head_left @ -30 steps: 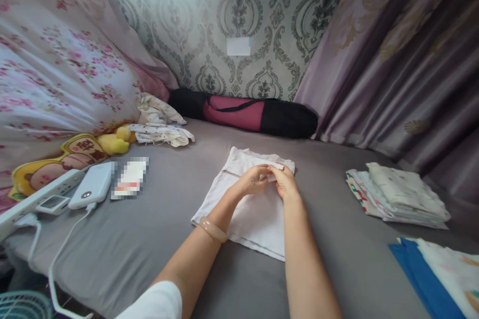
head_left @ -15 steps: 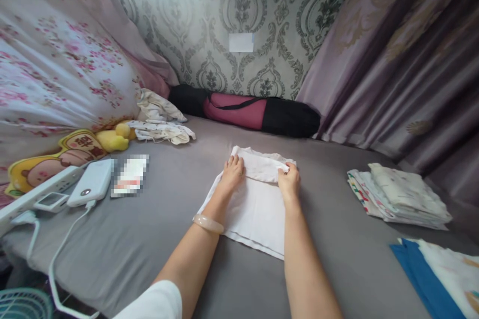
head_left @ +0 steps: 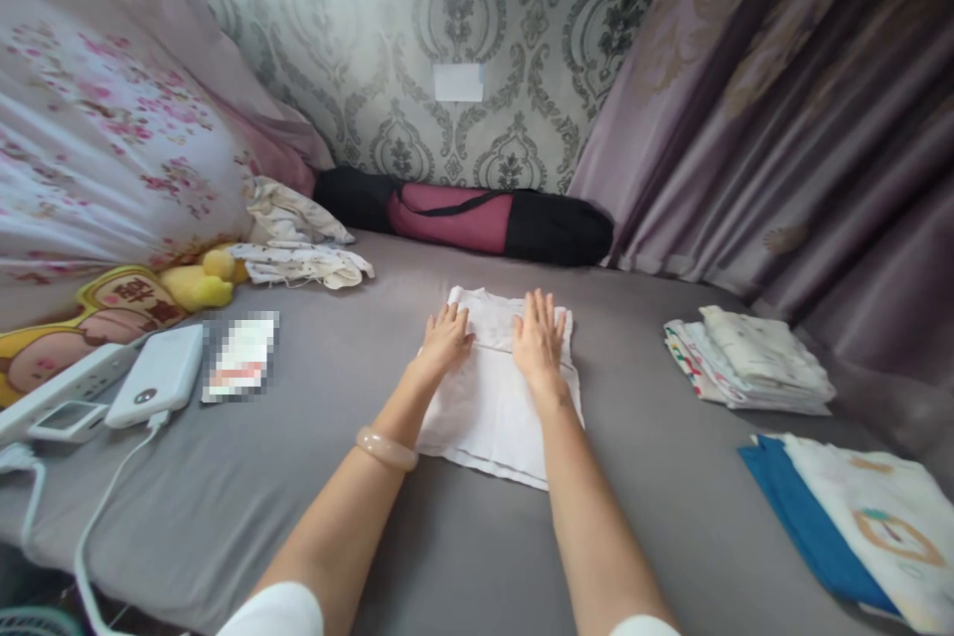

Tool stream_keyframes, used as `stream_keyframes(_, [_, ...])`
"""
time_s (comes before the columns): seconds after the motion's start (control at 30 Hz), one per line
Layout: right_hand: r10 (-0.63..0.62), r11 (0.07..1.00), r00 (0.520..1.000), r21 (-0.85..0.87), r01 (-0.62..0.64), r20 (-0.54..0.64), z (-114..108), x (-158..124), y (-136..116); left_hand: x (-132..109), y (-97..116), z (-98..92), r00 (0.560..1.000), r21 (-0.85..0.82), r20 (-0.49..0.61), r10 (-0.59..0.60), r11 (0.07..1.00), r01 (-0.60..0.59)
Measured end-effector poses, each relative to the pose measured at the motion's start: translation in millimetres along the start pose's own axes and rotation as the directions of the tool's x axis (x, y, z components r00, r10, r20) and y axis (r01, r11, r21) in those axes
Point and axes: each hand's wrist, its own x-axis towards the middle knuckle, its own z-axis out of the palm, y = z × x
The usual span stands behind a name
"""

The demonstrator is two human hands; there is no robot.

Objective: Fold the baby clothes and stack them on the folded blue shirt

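Observation:
A white cloth garment [head_left: 488, 407] lies on the grey bed sheet [head_left: 462, 556], its far end folded over toward me in a flat band. My left hand [head_left: 448, 336] rests on the left end of that band, fingers extended. On the right part of the band my right hand [head_left: 540, 343] lies flat with its fingers spread, pointing away from me. Neither hand grips the fabric. Both palms hide parts of the fold beneath them. A pale bangle [head_left: 386, 448] circles my left wrist.
Folded cloths [head_left: 752, 363] are stacked at the right, with blue and white garments [head_left: 827, 517] nearer. A black and maroon long bag [head_left: 454, 217] lies by the wall. At left are a power bank [head_left: 160, 373], a power strip [head_left: 89, 383], a yellow plush [head_left: 198, 286] and crumpled cloths [head_left: 305, 263].
My right hand has let go of the fold's right corner and now lies flat on the band. My left hand stays on the left end. The view has turned slightly right.

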Motion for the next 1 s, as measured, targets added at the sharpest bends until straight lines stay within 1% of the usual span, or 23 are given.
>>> stream_keyframes(0.07, [0.009, 0.999, 0.991, -0.036, -0.004, 0.135, 4.4, -5.0, -8.6, -11.0, -7.5, -1.6, 0.999, 0.028, 0.025, 0.032, 0.999, -0.033])
stream_keyframes(0.13, [0.067, 0.997, 0.956, -0.063, -0.051, 0.285, 10.4, -10.3, -12.6, -22.5, -16.8, 1.6, 0.998, 0.056, 0.054, 0.041, 0.997, -0.045])
stream_keyframes(0.17, [0.093, 0.995, 0.937, -0.075, -0.072, 0.336, 13.0, -12.5, -13.1, -27.6, -21.5, 4.5, 0.997, 0.064, 0.064, 0.038, 0.997, -0.043])
stream_keyframes(0.23, [0.116, 0.992, 0.916, -0.093, -0.087, 0.385, 16.3, -14.6, -12.4, -36.0, -29.9, 11.6, 0.997, 0.067, 0.07, 0.035, 0.997, -0.04])
stream_keyframes(0.33, [0.125, 0.99, 0.893, -0.112, -0.084, 0.432, 14.2, -11.6, -10.8, -43.0, -37.6, 21.0, 0.998, 0.048, 0.028, 0.057, 0.997, -0.059])
stream_keyframes(0.43, [0.156, 0.986, 0.843, -0.13, -0.103, 0.515, 5.3, -1.7, -11.9, -46.1, -39.4, 25.7, 0.997, 0.047, -0.025, 0.073, 0.996, -0.072])
stream_keyframes(0.53, [0.193, 0.978, 0.783, -0.175, -0.11, 0.591, -4.7, 11.0, -17.0, -49.2, -37.8, 25.4, 0.997, 0.064, -0.036, 0.074, 0.995, -0.071])
stream_keyframes(0.57, [0.201, 0.975, 0.781, -0.199, -0.099, 0.592, -6.7, 14.7, -20.0, -50.5, -37.1, 24.7, 0.997, 0.068, -0.034, 0.071, 0.995, -0.069])
stream_keyframes(0.6, [0.194, 0.973, 0.796, -0.217, -0.08, 0.573, -7.8, 17.8, -23.9, -51.8, -36.3, 23.7, 0.997, 0.071, -0.033, 0.069, 0.995, -0.066])
stream_keyframes(0.63, [0.165, 0.974, 0.826, -0.22, -0.051, 0.54, -7.6, 20.1, -28.6, -53.1, -35.5, 22.7, 0.997, 0.073, -0.033, 0.067, 0.995, -0.065])
stream_keyframes(0.7, [0.043, 0.986, 0.885, -0.163, 0.037, 0.463, -3.7, 23.2, -40.6, -55.2, -34.2, 21.0, 0.997, 0.075, -0.036, 0.064, 0.995, -0.061])
stream_keyframes(0.73, [-0.036, 0.989, 0.899, -0.11, 0.094, 0.437, -0.2, 24.3, -47.6, -56.0, -33.6, 20.4, 0.998, 0.077, -0.035, 0.061, 0.995, -0.059])
stream_keyframes(0.8, [-0.183, 0.979, 0.89, 0.0, 0.202, 0.417, 8.6, 27.2, -62.3, -56.9, -32.8, 19.6, 0.998, 0.079, -0.032, 0.058, 0.995, -0.055])
stream_keyframes(0.87, [-0.278, 0.959, 0.867, 0.066, 0.276, 0.413, 18.0, 32.1, -76.0, -57.2, -32.6, 19.2, 0.998, 0.079, -0.032, 0.054, 0.996, -0.052])
stream_keyframes(0.93, [-0.326, 0.944, 0.856, 0.092, 0.317, 0.401, 26.6, 38.6, -86.7, -57.1, -32.9, 18.9, 0.998, 0.076, -0.039, 0.04, 0.996, -0.037])
stream_keyframes(1.0, [-0.345, 0.937, 0.86, 0.095, 0.335, 0.376, 34.7, 44.9, -93.4, -56.8, -33.1, 18.2, 0.999, 0.072, -0.048, -0.001, 0.997, 0.004])
